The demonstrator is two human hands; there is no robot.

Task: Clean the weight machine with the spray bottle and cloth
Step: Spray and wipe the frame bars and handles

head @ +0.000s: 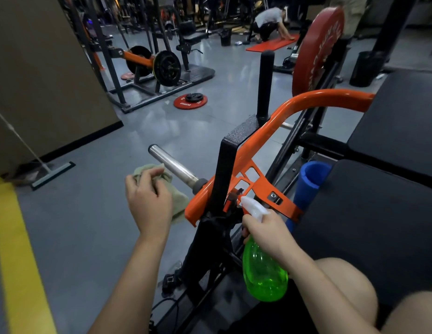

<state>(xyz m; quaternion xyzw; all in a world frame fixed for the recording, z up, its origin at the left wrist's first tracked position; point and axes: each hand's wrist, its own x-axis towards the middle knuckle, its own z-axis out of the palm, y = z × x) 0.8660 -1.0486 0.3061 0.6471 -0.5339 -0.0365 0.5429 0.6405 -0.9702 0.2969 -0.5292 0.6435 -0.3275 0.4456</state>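
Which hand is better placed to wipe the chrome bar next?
Left. The left hand grips the cloth right beside the chrome bar. The right hand is busy holding the spray bottle, its nozzle aimed at the orange frame.

We see the weight machine, black-framed with an orange arm and a bare chrome sleeve jutting from its left; the crumpled beige cloth is bunched just left of the machine; the translucent green spray bottle tilts its white nozzle at the machine's orange arm.
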